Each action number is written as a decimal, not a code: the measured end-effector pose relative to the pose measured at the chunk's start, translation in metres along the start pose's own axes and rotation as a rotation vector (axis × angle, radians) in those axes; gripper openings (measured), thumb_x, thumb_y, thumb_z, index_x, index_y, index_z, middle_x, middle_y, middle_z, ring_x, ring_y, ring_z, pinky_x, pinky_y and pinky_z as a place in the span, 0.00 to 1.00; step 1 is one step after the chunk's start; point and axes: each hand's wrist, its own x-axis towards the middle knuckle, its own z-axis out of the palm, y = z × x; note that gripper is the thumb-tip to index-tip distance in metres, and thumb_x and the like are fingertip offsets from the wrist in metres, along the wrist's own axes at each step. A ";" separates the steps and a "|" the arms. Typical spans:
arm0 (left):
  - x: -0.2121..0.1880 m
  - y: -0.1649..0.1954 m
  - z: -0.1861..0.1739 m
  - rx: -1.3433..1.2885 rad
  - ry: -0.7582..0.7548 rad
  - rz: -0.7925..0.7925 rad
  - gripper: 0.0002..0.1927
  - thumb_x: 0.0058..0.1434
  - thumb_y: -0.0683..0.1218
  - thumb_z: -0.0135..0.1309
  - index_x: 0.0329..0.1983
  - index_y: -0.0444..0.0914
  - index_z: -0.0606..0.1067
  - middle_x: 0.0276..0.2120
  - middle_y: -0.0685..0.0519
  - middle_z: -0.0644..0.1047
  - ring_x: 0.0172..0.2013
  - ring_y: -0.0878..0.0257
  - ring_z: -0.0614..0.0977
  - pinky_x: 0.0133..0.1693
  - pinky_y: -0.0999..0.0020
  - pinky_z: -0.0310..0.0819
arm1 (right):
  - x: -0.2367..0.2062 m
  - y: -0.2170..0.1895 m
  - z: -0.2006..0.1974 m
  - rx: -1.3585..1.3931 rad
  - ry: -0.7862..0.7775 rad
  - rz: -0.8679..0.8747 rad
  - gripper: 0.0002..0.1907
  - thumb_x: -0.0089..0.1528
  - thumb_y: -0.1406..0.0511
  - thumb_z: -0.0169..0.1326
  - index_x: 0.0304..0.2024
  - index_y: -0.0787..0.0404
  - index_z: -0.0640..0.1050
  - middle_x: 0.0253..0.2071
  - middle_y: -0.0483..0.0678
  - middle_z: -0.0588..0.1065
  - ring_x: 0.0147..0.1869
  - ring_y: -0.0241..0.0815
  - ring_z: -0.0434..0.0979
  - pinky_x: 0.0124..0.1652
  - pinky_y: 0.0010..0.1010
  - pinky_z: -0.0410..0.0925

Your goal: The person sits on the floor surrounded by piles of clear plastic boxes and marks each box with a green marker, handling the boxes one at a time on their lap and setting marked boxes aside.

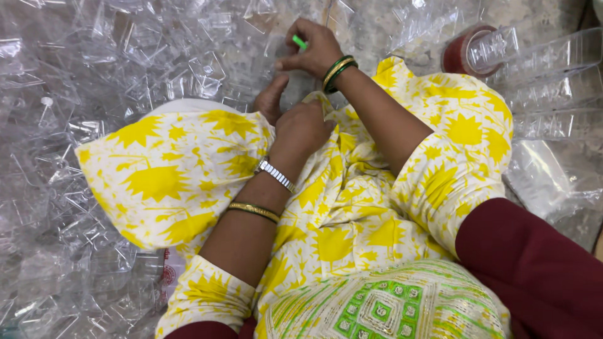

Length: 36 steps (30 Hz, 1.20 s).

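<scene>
Here we see our right hand (317, 47) pinching a small green plastic piece (299, 42) in its closed fingers, farther out than our left hand (300, 129), whose curled fingers rest on yellow-patterned cloth (169, 176), apparently empty.

Heaps of clear plastic pieces (81, 69) cover the floor from seven o'clock round to one o'clock. At two o'clock a stack of clear plastic trays (553, 81) lies on its side, with a dark red roll of tape (461, 53) just beside it toward one o'clock. A crumpled clear plastic bag (553, 182) lies at three o'clock. A small white-stemmed plastic piece (46, 103) sits at ten o'clock among the clear ones.
</scene>
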 end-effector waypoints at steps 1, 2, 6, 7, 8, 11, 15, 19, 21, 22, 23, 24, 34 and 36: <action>0.001 -0.001 0.000 0.012 -0.028 -0.018 0.24 0.59 0.57 0.60 0.50 0.36 0.75 0.43 0.39 0.80 0.47 0.44 0.82 0.47 0.49 0.76 | -0.001 -0.001 -0.002 0.077 0.011 0.064 0.23 0.48 0.60 0.77 0.36 0.60 0.76 0.32 0.42 0.77 0.37 0.36 0.76 0.42 0.32 0.73; 0.002 -0.002 -0.001 0.026 -0.054 -0.034 0.25 0.59 0.57 0.60 0.51 0.35 0.75 0.44 0.39 0.80 0.47 0.44 0.81 0.47 0.49 0.76 | -0.002 -0.002 -0.005 0.153 0.025 0.126 0.21 0.50 0.61 0.75 0.37 0.59 0.77 0.33 0.42 0.77 0.37 0.36 0.77 0.42 0.31 0.74; 0.006 -0.005 -0.003 0.013 -0.037 0.018 0.24 0.59 0.57 0.60 0.51 0.35 0.75 0.43 0.38 0.80 0.47 0.43 0.82 0.48 0.48 0.75 | -0.003 -0.005 -0.005 0.269 0.003 0.156 0.22 0.51 0.66 0.74 0.42 0.57 0.76 0.34 0.41 0.79 0.38 0.34 0.79 0.41 0.29 0.74; 0.007 -0.005 -0.003 0.011 -0.035 0.021 0.24 0.59 0.56 0.60 0.50 0.35 0.75 0.43 0.38 0.80 0.47 0.43 0.82 0.48 0.48 0.75 | -0.003 -0.005 -0.002 0.182 0.062 0.138 0.22 0.49 0.67 0.75 0.41 0.58 0.76 0.33 0.42 0.79 0.38 0.34 0.80 0.40 0.29 0.74; 0.008 -0.006 -0.004 0.009 -0.032 0.023 0.24 0.59 0.56 0.60 0.50 0.35 0.75 0.43 0.38 0.80 0.47 0.43 0.82 0.48 0.48 0.75 | -0.003 -0.005 0.001 0.094 0.121 0.120 0.23 0.47 0.68 0.75 0.40 0.60 0.76 0.33 0.43 0.79 0.37 0.35 0.80 0.38 0.29 0.74; 0.011 -0.008 -0.006 -0.023 -0.020 -0.007 0.20 0.60 0.55 0.59 0.48 0.36 0.76 0.44 0.39 0.80 0.47 0.43 0.81 0.49 0.48 0.74 | -0.005 -0.004 0.002 0.048 0.311 0.204 0.24 0.43 0.71 0.73 0.38 0.61 0.76 0.30 0.45 0.79 0.33 0.34 0.81 0.35 0.28 0.75; 0.016 -0.009 -0.010 -0.158 0.332 0.023 0.19 0.64 0.50 0.57 0.54 0.36 0.75 0.40 0.39 0.82 0.44 0.44 0.83 0.50 0.49 0.75 | -0.024 0.002 -0.034 0.656 0.316 0.248 0.11 0.56 0.75 0.64 0.39 0.66 0.78 0.31 0.49 0.81 0.33 0.39 0.85 0.38 0.31 0.78; 0.018 -0.010 -0.015 -0.640 0.586 -0.070 0.23 0.67 0.55 0.52 0.61 0.39 0.70 0.39 0.49 0.81 0.34 0.58 0.83 0.36 0.60 0.79 | -0.076 -0.015 -0.072 0.657 0.278 0.381 0.05 0.62 0.71 0.59 0.41 0.65 0.80 0.30 0.48 0.82 0.23 0.31 0.69 0.23 0.24 0.59; 0.019 -0.010 -0.018 -1.012 0.471 -0.091 0.23 0.70 0.59 0.47 0.59 0.41 0.70 0.39 0.54 0.78 0.29 0.64 0.82 0.29 0.67 0.82 | -0.096 -0.030 -0.073 0.718 0.283 0.316 0.04 0.64 0.71 0.59 0.42 0.64 0.80 0.31 0.49 0.82 0.23 0.28 0.69 0.22 0.21 0.58; 0.019 -0.011 -0.020 -1.133 0.408 -0.055 0.23 0.70 0.61 0.44 0.58 0.41 0.71 0.38 0.55 0.76 0.27 0.66 0.83 0.27 0.70 0.83 | -0.102 -0.037 -0.069 0.754 0.278 0.237 0.04 0.65 0.72 0.59 0.43 0.65 0.80 0.33 0.50 0.82 0.27 0.30 0.73 0.28 0.22 0.64; 0.019 -0.011 -0.021 -1.252 0.344 -0.018 0.24 0.71 0.62 0.40 0.56 0.41 0.71 0.38 0.57 0.74 0.26 0.67 0.83 0.25 0.72 0.85 | -0.106 -0.045 -0.063 0.790 0.272 0.157 0.04 0.67 0.72 0.60 0.44 0.65 0.80 0.34 0.50 0.81 0.32 0.31 0.78 0.33 0.23 0.69; 0.019 -0.011 -0.023 -1.198 0.378 0.003 0.22 0.71 0.62 0.41 0.54 0.42 0.70 0.35 0.56 0.74 0.25 0.68 0.82 0.24 0.72 0.84 | -0.111 -0.051 -0.059 0.824 0.264 0.077 0.04 0.68 0.73 0.60 0.45 0.66 0.80 0.36 0.51 0.81 0.37 0.34 0.83 0.39 0.25 0.74; 0.010 -0.016 -0.035 -1.563 0.098 0.096 0.18 0.75 0.58 0.39 0.40 0.39 0.67 0.25 0.48 0.73 0.17 0.56 0.76 0.16 0.66 0.65 | -0.128 -0.059 -0.085 0.479 0.364 -0.124 0.18 0.77 0.56 0.49 0.50 0.66 0.75 0.39 0.43 0.75 0.35 0.30 0.73 0.36 0.25 0.68; 0.008 -0.017 -0.036 -1.624 -0.029 0.153 0.17 0.75 0.55 0.38 0.39 0.38 0.68 0.24 0.47 0.72 0.16 0.55 0.74 0.16 0.65 0.63 | -0.130 -0.055 -0.088 0.352 0.301 -0.173 0.24 0.79 0.50 0.41 0.50 0.64 0.76 0.40 0.40 0.75 0.35 0.28 0.73 0.37 0.23 0.67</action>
